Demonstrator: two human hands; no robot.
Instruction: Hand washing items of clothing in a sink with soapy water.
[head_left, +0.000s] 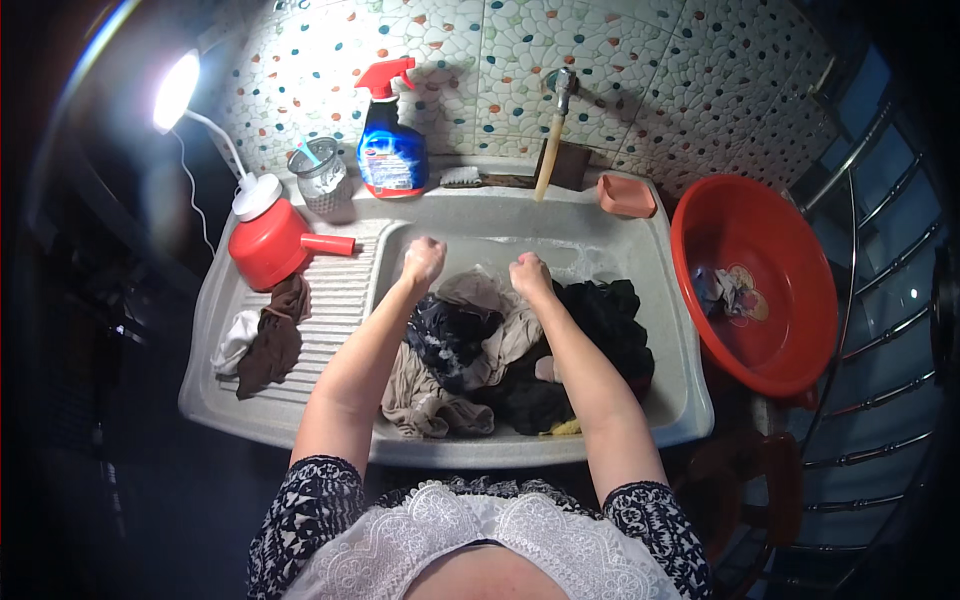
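Observation:
My left hand (425, 259), wet with suds, is curled above the sink basin on its left side. My right hand (529, 273) is curled over the middle of the basin, apart from the left. Whether either hand grips anything cannot be made out. Below them lies a heap of wet clothes: a beige garment (431, 401), a dark patterned cloth (450, 330) with foam on it and black clothes (607, 315). Cloudy water with some foam lies behind the heap in the stone-grey laundry sink (446, 454). A hose (550, 154) hangs from the tap (565, 81).
A red dipper (266, 244) and brown (274, 349) and white cloths (236, 341) rest on the ribbed washboard. Behind stand a glass jar (322, 176), a spray bottle (392, 142), a brush (460, 177) and a soap dish (627, 196). A red basin (795, 300) holds small cloths at right.

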